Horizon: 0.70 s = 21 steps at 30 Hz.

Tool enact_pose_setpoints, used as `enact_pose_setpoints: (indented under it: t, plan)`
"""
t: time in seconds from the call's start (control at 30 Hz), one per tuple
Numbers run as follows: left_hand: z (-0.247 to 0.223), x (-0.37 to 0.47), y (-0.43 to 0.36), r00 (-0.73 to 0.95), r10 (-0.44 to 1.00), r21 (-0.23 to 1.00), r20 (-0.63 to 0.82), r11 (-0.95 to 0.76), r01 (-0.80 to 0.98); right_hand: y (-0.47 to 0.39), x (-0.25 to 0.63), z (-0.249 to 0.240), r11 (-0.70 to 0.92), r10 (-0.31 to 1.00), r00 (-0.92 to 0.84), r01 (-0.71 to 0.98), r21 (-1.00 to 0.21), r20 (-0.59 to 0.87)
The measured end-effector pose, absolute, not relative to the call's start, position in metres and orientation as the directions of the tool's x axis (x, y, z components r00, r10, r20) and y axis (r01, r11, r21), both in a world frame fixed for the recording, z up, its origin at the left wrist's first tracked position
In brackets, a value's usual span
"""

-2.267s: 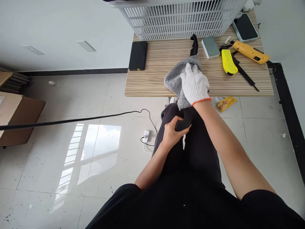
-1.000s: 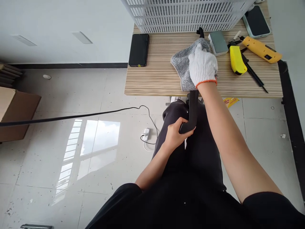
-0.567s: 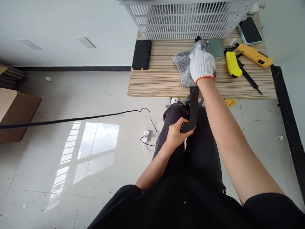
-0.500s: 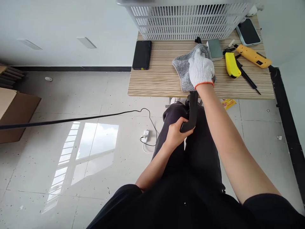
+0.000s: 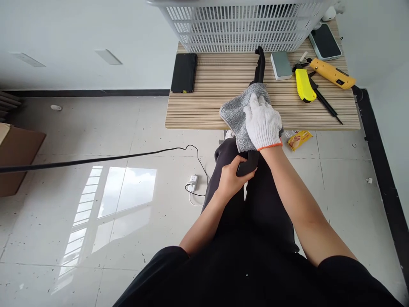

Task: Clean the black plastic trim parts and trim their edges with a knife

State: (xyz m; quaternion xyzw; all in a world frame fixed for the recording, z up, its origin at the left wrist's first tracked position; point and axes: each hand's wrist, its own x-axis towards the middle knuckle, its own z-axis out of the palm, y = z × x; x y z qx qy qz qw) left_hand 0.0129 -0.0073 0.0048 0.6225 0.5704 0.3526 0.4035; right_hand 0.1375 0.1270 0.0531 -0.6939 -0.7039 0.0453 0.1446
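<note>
My bare left hand (image 5: 233, 175) grips the near end of a long black plastic part (image 5: 260, 66) above my lap. The part reaches over the table edge, and its far end lies on the tabletop. In a white knitted glove with an orange cuff, my right hand (image 5: 262, 121) presses a grey cloth (image 5: 238, 115) onto the middle of the part. The cloth and glove hide that middle stretch. Right of the part's far end sits a grey-and-white block (image 5: 281, 65). Farther right lies a yellow-handled brush (image 5: 305, 85).
A white slatted basket (image 5: 236, 32) stands at the back of the wooden table (image 5: 204, 106). A black phone (image 5: 184, 72) lies left; a yellow power tool (image 5: 332, 73) and a light-cased phone (image 5: 325, 41) lie right. On the floor are a power strip (image 5: 192, 182), black cable (image 5: 143, 153) and yellow packet (image 5: 299, 140).
My right hand has slid the cloth along the black part toward me, uncovering its far end. My left hand keeps its hold. The view has shifted slightly.
</note>
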Motion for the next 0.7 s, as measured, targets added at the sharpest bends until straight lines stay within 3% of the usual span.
enact_pose_setpoints:
  t: [0.2,0.43,0.7]
  plan:
    - [0.003,0.013,-0.007,0.109,0.994,0.905,-0.018,-0.030,0.425,0.159,0.140,0.068,-0.031,0.992,0.058,0.972,-0.233,0.111]
    - [0.005,0.014,-0.007,0.108,0.994,0.897,-0.030,-0.021,0.441,0.215,0.147,0.075,-0.137,0.987,0.155,0.944,-0.301,0.036]
    - [0.006,0.015,-0.006,0.114,0.992,0.907,-0.053,0.000,0.420,0.265,0.150,0.073,-0.161,0.977,0.197,0.929,-0.333,0.078]
